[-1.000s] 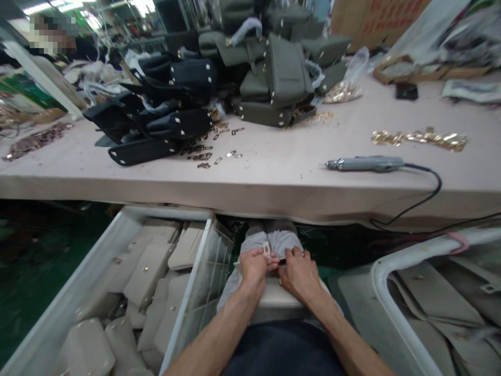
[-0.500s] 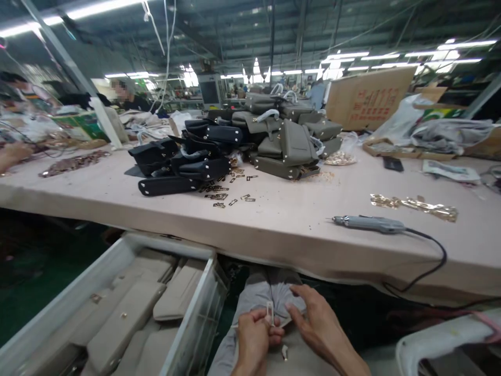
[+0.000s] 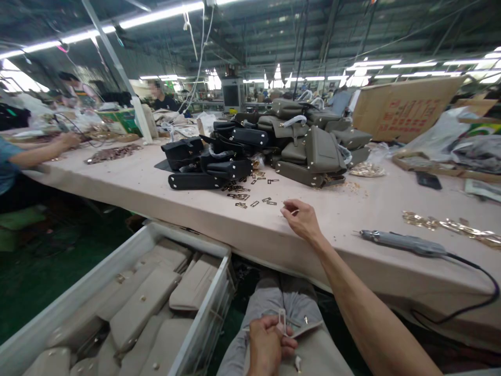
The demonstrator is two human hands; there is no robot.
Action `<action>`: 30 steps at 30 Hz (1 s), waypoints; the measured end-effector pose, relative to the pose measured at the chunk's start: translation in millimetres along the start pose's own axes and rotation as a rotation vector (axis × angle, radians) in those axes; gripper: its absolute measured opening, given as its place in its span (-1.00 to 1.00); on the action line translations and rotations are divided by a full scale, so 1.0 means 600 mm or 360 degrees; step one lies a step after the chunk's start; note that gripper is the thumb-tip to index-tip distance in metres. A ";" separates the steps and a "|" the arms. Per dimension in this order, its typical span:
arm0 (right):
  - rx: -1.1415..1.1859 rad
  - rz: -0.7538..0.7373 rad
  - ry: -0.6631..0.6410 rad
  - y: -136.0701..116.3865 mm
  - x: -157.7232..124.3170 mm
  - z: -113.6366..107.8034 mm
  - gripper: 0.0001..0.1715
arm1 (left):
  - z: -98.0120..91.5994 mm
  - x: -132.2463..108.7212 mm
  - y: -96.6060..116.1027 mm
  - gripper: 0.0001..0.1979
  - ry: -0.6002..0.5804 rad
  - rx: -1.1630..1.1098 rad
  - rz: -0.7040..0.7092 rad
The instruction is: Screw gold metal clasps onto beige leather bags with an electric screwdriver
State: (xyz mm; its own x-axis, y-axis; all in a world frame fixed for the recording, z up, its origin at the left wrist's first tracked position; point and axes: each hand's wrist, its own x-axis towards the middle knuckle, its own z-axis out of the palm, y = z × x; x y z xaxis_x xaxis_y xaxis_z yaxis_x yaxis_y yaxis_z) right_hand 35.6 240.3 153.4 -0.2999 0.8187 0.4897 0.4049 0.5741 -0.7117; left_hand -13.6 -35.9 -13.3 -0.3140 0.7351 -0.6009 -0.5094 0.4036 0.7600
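Observation:
My left hand [image 3: 268,342] rests on my lap, fingers closed round a beige bag piece [image 3: 309,329] and a small pale loop-shaped tab [image 3: 281,317]. My right hand [image 3: 302,218] reaches out onto the pink table [image 3: 183,203], fingers loosely curled and pinched near the small metal buckles [image 3: 252,196] scattered there. What its fingertips hold, if anything, is too small to name. Black bags [image 3: 207,162] and olive bags [image 3: 313,143] are piled behind the buckles.
An electric screwdriver [image 3: 403,242] with a black cord lies on the table to the right. Gold hardware [image 3: 446,224] lies beyond it. A white bin [image 3: 117,256] of beige bag panels stands at lower left. Another person's arm [image 3: 43,151] works at far left.
My right hand has left the piece on my lap and reached up onto the table toward the buckles. The view has tilted upward. My left hand stays on the lap piece.

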 end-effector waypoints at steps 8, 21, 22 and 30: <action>-0.0636 0.0109 -0.0463 0.048 0.126 0.085 -0.77 | -0.007 0.001 -0.003 -0.76 0.0022 -0.0090 -0.0053; -0.0257 -0.0021 -0.0403 0.070 0.098 0.084 -0.79 | -0.016 0.025 -0.014 -0.73 0.0092 -0.0120 -0.0132; -0.0276 -0.0060 -0.0414 0.068 0.092 0.082 -0.79 | -0.019 0.024 -0.010 -0.71 0.0090 -0.0129 -0.0134; -0.0413 -0.0142 -0.0405 0.064 0.077 0.085 -0.73 | -0.046 0.006 0.065 -0.71 0.0132 -0.0163 -0.0110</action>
State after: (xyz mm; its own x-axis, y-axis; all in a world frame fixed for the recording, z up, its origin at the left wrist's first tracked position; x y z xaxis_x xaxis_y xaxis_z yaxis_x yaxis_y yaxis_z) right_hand -6.8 299.4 122.8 -0.5358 0.7540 0.3800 0.5632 0.6545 -0.5045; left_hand -56.3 -32.7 7.4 -0.3385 0.6582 -0.6724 -0.6098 0.3908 0.6895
